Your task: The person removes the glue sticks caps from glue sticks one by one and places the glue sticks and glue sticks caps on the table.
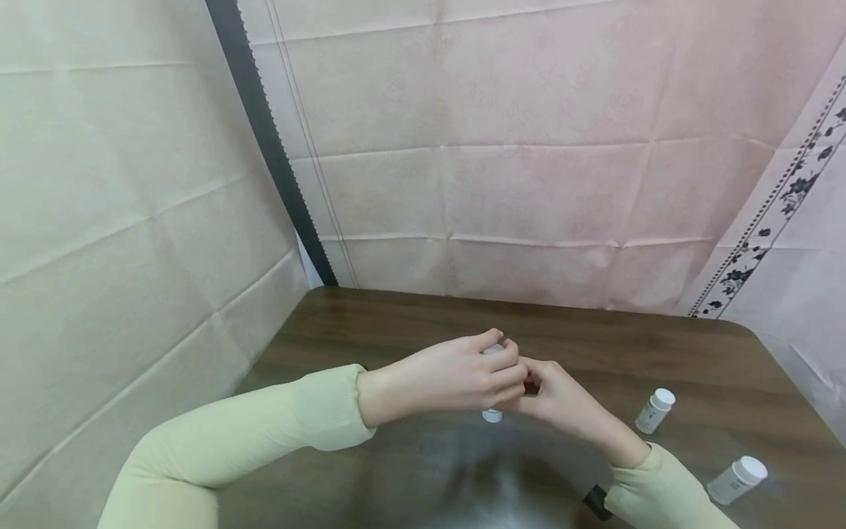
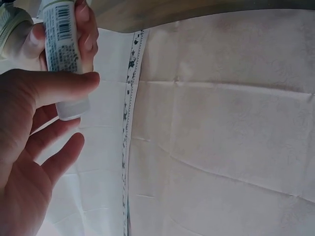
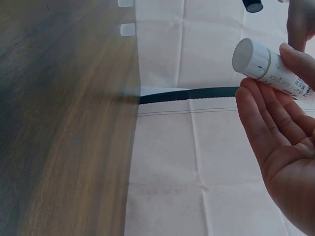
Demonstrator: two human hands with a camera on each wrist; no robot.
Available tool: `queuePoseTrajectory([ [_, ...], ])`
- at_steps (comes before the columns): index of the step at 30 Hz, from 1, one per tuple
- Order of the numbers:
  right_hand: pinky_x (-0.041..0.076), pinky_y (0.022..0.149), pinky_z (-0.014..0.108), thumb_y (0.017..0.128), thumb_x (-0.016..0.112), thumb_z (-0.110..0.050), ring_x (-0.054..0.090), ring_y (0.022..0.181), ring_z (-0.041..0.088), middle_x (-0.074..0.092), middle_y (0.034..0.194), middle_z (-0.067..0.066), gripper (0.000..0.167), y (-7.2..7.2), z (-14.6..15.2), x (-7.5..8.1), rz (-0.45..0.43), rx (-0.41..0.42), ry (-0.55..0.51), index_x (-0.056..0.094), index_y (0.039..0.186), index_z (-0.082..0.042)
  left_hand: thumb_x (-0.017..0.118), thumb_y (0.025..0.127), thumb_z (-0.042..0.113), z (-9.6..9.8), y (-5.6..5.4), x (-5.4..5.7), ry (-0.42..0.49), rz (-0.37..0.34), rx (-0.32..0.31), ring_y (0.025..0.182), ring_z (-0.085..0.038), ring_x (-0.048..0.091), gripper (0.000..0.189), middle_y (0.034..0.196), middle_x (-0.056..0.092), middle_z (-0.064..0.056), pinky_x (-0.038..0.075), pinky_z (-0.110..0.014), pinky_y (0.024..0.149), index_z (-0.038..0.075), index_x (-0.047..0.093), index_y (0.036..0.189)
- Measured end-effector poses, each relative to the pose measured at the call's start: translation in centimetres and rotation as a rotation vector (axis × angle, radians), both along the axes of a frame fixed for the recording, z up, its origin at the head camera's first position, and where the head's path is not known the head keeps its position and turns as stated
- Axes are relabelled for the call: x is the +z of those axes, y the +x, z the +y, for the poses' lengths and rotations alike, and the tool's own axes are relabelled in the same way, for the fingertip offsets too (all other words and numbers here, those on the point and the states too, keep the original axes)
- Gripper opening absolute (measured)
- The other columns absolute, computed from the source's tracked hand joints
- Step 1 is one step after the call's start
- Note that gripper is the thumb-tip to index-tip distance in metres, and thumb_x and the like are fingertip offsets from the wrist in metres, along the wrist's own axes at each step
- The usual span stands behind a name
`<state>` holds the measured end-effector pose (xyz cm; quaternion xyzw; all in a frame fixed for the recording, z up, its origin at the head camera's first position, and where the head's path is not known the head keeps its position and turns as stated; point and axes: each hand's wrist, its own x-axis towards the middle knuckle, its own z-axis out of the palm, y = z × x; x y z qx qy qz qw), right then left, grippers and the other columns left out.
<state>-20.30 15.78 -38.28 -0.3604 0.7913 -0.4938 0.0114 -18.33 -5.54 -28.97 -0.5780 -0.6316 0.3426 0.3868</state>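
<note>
Between my two hands is a small white bottle (image 2: pixel 61 37) with a printed label and barcode, lifted above the table. My left hand (image 1: pixel 456 375) grips it near its translucent end (image 2: pixel 73 109), thumb laid across it in the left wrist view. The right hand (image 1: pixel 562 400) holds the same bottle between thumb and fingers. In the right wrist view, its white end (image 3: pixel 243 56) points out past the right fingertips. From the head view, my fingers hide most of the bottle.
On the right of the brown wooden table (image 1: pixel 396 308) stand two white-capped bottles, a smaller bottle (image 1: pixel 654 411) and a nearer bottle (image 1: pixel 736 480). Pale creased cloth (image 1: pixel 529 184) hangs behind and at both sides. A small black object (image 1: pixel 598 503) sits by the right sleeve.
</note>
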Motion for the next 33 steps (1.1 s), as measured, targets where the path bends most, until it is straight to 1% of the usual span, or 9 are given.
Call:
queuePoseTrajectory([
  [3,0.056,0.068,0.027,0.089,0.077,-0.012,0.064,0.077,0.007,0.073,0.093,-0.001,0.022,0.03,0.0,-0.03,-0.009,0.011,-0.005,0.069,0.109,-0.007,0.044,0.097,0.001,-0.01,-0.09,-0.16,0.001,0.014,-0.003,0.103,-0.018,0.06,0.029,0.105,0.063,0.001,0.046,-0.034,0.098,0.017,0.067,0.104],
  [5,0.056,0.07,0.028,0.089,0.078,-0.012,0.066,0.079,0.008,0.074,0.095,0.0,0.022,0.0,-0.04,-0.17,-0.009,0.015,-0.007,0.07,0.109,-0.007,0.044,0.097,0.001,0.02,-0.17,-0.29,-0.004,0.023,-0.004,0.103,-0.018,0.061,0.029,0.104,0.063,0.001,0.046,-0.034,0.098,0.017,0.068,0.103],
  [12,0.058,0.077,0.029,0.089,0.077,-0.01,0.07,0.089,0.011,0.074,0.1,-0.002,0.019,-0.16,-0.15,-0.47,-0.034,0.032,-0.016,0.069,0.107,-0.008,0.047,0.097,0.002,0.04,-0.25,-0.52,-0.01,0.04,-0.001,0.1,-0.019,0.063,0.028,0.1,0.064,0.0,0.046,-0.033,0.098,0.018,0.071,0.098],
  [20,0.059,0.076,0.032,0.09,0.077,-0.01,0.07,0.088,0.01,0.074,0.098,0.001,0.017,-0.1,-0.15,-0.53,-0.011,0.033,-0.027,0.069,0.105,-0.007,0.047,0.099,0.003,0.11,-0.4,-0.7,-0.002,0.023,-0.019,0.1,-0.017,0.063,0.026,0.099,0.066,0.0,0.047,-0.03,0.096,0.016,0.069,0.099],
  [24,0.058,0.076,0.031,0.089,0.077,-0.009,0.07,0.088,0.009,0.074,0.098,0.001,0.017,-0.04,-0.13,-0.52,-0.005,0.017,-0.014,0.07,0.105,-0.006,0.047,0.097,0.003,0.2,-0.34,-0.68,-0.004,0.034,-0.029,0.098,-0.017,0.063,0.026,0.098,0.065,0.001,0.048,-0.03,0.096,0.016,0.07,0.098],
  [27,0.058,0.076,0.03,0.089,0.077,-0.009,0.069,0.088,0.008,0.074,0.099,0.001,0.019,-0.03,-0.05,-0.5,0.0,0.002,-0.002,0.07,0.107,-0.006,0.048,0.096,0.003,0.3,-0.21,-0.5,-0.011,0.045,-0.027,0.097,-0.018,0.063,0.026,0.098,0.066,0.001,0.047,-0.03,0.096,0.016,0.071,0.097],
  [33,0.058,0.077,0.028,0.088,0.078,-0.009,0.069,0.088,0.009,0.073,0.099,0.001,0.021,-0.08,0.1,-0.54,-0.026,-0.013,0.003,0.069,0.106,-0.005,0.05,0.095,0.004,0.59,-0.14,-0.33,0.014,0.016,-0.005,0.096,-0.016,0.063,0.024,0.096,0.065,0.002,0.048,-0.028,0.095,0.017,0.07,0.096],
])
